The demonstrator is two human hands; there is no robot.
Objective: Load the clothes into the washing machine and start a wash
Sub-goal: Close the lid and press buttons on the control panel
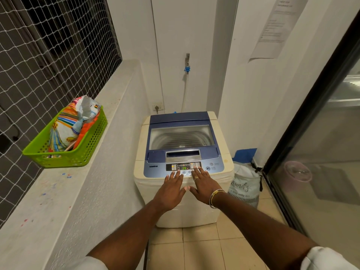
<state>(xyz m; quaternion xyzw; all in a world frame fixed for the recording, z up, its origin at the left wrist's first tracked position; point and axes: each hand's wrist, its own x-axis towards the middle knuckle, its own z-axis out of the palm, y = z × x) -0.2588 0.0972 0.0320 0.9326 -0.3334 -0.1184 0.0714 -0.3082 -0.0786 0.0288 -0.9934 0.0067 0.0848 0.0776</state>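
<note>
Washing machine (184, 158) upright, closed lid up, control panel (184, 167) nearest.

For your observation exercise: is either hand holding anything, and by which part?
Nothing is held: left hand and right hand rest flat on the washing machine's control panel.

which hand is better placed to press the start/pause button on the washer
Right, likely. The right hand has straight fingers on the control panel, fingertips just beside the start/pause button at its right end; the left hand rests further left, with the right hand in between.
</note>
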